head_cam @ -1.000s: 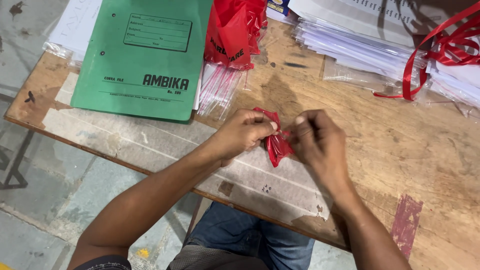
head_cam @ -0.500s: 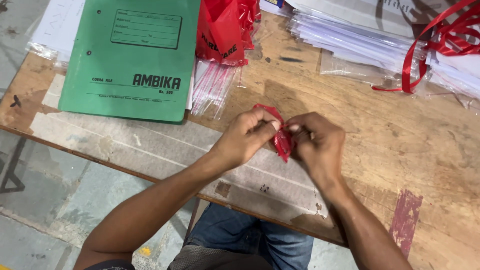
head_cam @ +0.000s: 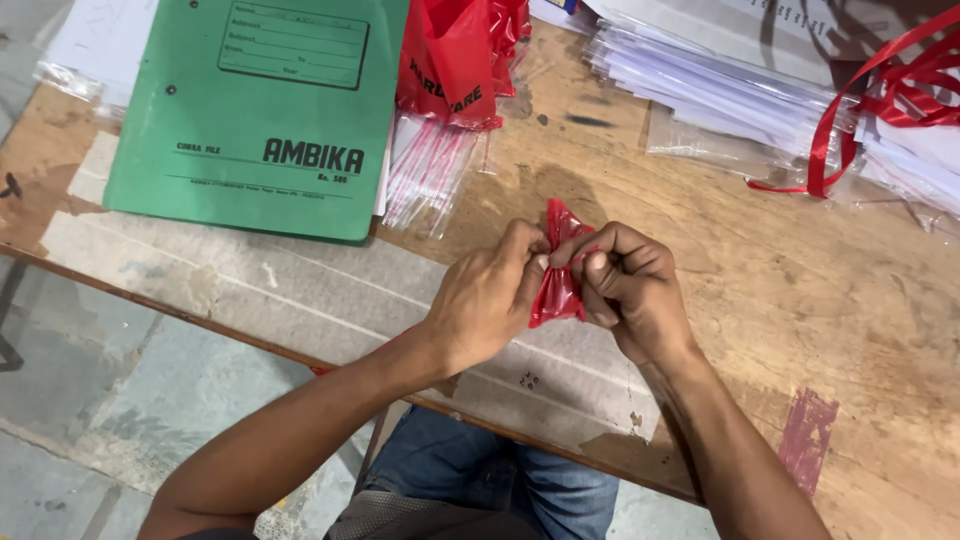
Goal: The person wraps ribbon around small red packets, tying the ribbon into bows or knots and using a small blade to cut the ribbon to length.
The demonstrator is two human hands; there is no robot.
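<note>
A small crumpled piece of red plastic film [head_cam: 556,282] is pinched between both hands just above the worn wooden table [head_cam: 760,300]. My left hand [head_cam: 490,295] grips its left side with thumb and fingers closed. From the right, my right hand [head_cam: 628,285] curls its fingers around the other side. The hands touch each other over the red piece, and most of it is hidden between them.
A green cardboard file [head_cam: 262,110] lies at the upper left. Beside it sit red plastic bags [head_cam: 450,55] and a bundle of clear sleeves [head_cam: 430,170]. A stack of clear-wrapped white sheets [head_cam: 760,80] with red ribbon [head_cam: 880,100] fills the upper right. The table's front edge [head_cam: 300,355] runs below my hands.
My hands have stayed together on the red piece and shifted their fingers, squeezing it more upright. The camera view has drifted slightly.
</note>
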